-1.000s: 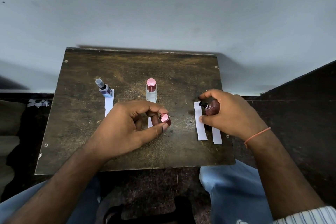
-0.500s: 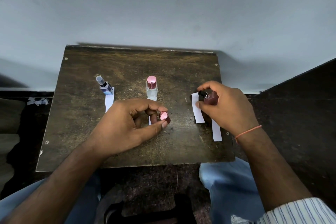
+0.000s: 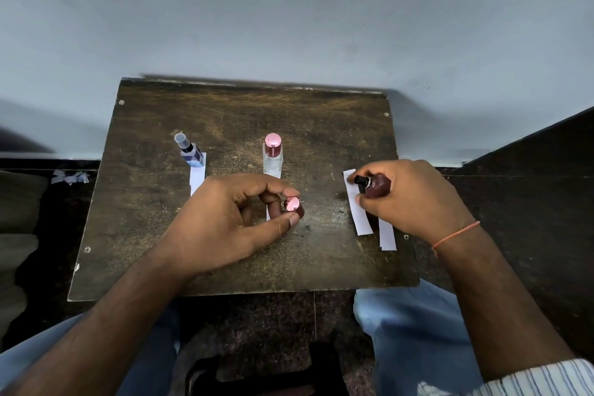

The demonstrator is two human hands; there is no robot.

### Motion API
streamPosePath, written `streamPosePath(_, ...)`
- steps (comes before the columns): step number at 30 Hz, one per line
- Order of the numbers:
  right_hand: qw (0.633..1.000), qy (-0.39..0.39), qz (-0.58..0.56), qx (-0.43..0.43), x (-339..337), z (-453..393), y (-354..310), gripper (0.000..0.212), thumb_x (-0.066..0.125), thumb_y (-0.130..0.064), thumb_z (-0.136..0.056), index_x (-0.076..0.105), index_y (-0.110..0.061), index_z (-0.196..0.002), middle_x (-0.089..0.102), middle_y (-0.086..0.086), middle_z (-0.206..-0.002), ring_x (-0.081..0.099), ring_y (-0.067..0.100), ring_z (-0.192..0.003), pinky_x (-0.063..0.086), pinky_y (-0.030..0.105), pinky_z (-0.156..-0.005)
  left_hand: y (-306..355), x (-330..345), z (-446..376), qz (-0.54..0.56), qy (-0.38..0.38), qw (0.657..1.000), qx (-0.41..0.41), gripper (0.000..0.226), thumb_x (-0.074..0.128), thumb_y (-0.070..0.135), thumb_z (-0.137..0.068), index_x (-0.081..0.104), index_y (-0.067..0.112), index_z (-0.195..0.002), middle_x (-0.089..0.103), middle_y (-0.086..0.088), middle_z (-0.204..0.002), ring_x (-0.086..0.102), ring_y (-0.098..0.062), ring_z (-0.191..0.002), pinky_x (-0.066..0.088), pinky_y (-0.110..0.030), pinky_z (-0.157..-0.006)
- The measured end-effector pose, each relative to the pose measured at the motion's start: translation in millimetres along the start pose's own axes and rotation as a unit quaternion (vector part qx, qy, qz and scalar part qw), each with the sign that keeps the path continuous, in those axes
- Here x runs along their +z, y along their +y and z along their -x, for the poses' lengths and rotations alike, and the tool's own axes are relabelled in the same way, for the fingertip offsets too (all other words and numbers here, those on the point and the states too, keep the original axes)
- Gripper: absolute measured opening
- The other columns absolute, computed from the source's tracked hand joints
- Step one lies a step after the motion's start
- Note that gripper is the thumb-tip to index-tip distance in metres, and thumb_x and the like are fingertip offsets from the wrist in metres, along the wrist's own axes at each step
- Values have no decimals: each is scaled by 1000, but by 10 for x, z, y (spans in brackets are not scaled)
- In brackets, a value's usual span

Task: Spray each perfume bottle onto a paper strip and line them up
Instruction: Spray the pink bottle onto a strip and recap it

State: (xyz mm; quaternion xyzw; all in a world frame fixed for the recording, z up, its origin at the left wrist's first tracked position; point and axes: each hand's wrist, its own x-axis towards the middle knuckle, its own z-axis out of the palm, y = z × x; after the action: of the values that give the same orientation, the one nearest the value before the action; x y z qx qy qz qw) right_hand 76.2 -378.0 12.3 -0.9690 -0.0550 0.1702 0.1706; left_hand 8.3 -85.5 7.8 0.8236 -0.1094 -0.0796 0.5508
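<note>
Right of centre, the right hand (image 3: pixel 414 199) grips a dark maroon glass perfume bottle (image 3: pixel 377 186), now tilted over 1 white paper strip (image 3: pixel 357 206); the left hand (image 3: pixel 231 219) pinches its pink-topped cap (image 3: pixel 294 206).

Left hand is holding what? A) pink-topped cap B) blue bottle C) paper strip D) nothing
A: the left hand pinches the pink-topped cap between thumb and fingers, while the right hand holds the uncapped dark red bottle over a paper strip.
</note>
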Motion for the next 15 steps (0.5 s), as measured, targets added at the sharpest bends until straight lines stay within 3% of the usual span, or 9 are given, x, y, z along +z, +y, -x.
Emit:
streamPosePath(7,999,-27,15,-10,-42,24,16,39,81,-44,-84,74,-52,-121,80,-17,-109,71,14,-102,61,39,-88,-1,17,-12,-3,-1,1000,6,29,84,37,-84,80,33,-112,75,11,-83,44,-12,-42,38,-23,-42)
streamPosePath(11,1000,-26,10,-11,-30,31,26,39,81,-44,-84,73,-53,-121,79,-18,-108,70,13,-100,61,39,-87,-3,30,-11,-4,-1,1000,7,29,85,34,-84,80,32,-112,75,11,-83,41,-2,-43,36,-18,-43)
streamPosePath(15,1000,-12,5,-7,-21,32,11,43,79,-42,-85,72,-53,-126,79,-19,-112,70,13,-103,60,38,-88,0,29,-10,-3,0,1000,7,29,84,35,-84,80,30,-112,75,10,-83,43,-17,-40,38,-25,-41)
